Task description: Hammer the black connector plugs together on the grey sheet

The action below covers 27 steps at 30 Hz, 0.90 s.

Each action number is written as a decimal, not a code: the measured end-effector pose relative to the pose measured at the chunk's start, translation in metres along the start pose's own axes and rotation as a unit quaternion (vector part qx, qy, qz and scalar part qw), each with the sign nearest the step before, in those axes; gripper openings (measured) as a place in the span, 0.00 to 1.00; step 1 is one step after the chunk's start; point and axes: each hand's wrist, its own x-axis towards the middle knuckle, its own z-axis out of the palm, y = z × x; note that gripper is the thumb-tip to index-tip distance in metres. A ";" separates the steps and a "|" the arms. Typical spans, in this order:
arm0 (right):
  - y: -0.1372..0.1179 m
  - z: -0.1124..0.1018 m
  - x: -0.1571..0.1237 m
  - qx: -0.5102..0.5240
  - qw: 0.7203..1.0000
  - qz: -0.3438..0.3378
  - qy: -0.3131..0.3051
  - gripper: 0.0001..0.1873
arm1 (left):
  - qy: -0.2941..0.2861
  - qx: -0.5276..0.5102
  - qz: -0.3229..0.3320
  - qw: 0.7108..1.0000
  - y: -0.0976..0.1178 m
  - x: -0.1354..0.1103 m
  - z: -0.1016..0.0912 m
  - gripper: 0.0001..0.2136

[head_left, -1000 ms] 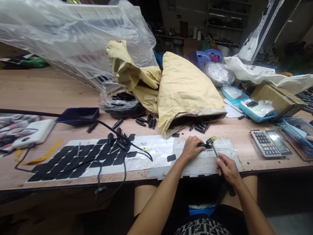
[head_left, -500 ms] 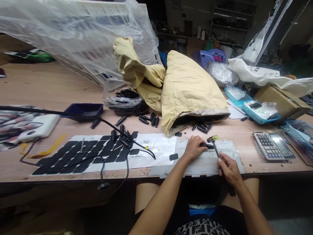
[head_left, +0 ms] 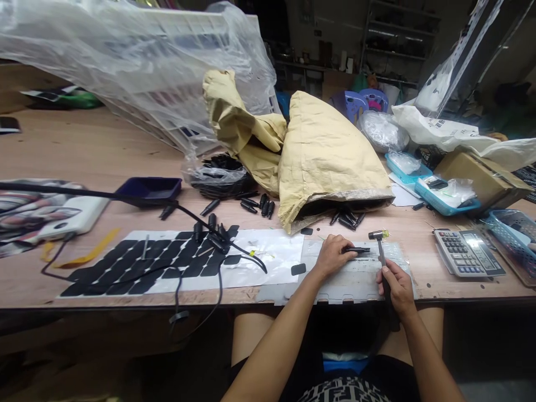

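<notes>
My left hand (head_left: 334, 255) is closed on a slim black cylindrical part (head_left: 358, 249), which points to the right just over a clear mat (head_left: 285, 291) at the table's front. My right hand (head_left: 396, 285) grips the dark handle of a small hammer (head_left: 379, 244). The hammer stands upright, its head a little right of the black part's tip and apart from it; one end of the head is yellowish. Behind my hands, several similar black parts (head_left: 347, 219) lie at the mouth of a yellow sack (head_left: 330, 156).
Left of the mat is a white sheet with black stickers (head_left: 167, 259), crossed by a black cable (head_left: 184, 212). A purple tray (head_left: 148, 190) stands behind it. A calculator (head_left: 468, 254), blue baskets (head_left: 446, 207) and a cardboard box (head_left: 481, 173) are on the right.
The hammer head has moved up and right, away from the black part, and the hammer is now more upright. My left hand stays in nearly the same place.
</notes>
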 end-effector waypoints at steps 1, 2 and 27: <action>0.000 -0.001 0.000 0.006 1.000 -0.001 0.001 0.23 | 0.002 -0.042 0.004 0.999 0.004 -0.005 -0.004 0.07; -0.001 -0.001 0.000 0.011 1.000 -0.001 0.002 0.23 | 0.001 -0.098 0.005 0.995 0.008 -0.013 -0.008 0.09; -0.003 0.002 0.001 -0.017 1.000 0.000 -0.011 0.24 | -0.436 -0.113 -0.047 0.892 0.008 -0.131 0.028 0.20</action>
